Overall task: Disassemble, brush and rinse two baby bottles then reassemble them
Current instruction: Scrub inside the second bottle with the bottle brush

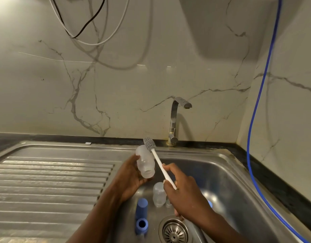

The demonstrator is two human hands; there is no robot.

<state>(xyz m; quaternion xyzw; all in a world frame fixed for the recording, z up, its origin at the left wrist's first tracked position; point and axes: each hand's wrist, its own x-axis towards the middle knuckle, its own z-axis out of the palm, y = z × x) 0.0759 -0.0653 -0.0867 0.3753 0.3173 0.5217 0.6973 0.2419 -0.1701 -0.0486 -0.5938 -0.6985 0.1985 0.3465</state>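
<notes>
My left hand (pixel 129 176) grips a clear bottle body (pixel 144 163) above the sink's left edge, its open mouth tilted toward me. My right hand (pixel 184 190) holds the white handle of a bottle brush (pixel 157 159). The brush's grey bristle head lies against the outside of the bottle's far end. A second clear bottle body (pixel 158 194) stands in the sink basin just below my hands. Beside it lie a blue cap (pixel 141 208) and a blue ring (pixel 142 224). A small clear part and another blue piece are partly hidden behind my right hand.
The steel sink (pixel 226 172) has a drain strainer (pixel 174 232) at the front. A ribbed draining board (pixel 49 181) stretches to the left. The tap (pixel 174 120) stands at the back, no water running. A blue hose (pixel 256 120) hangs down the right wall.
</notes>
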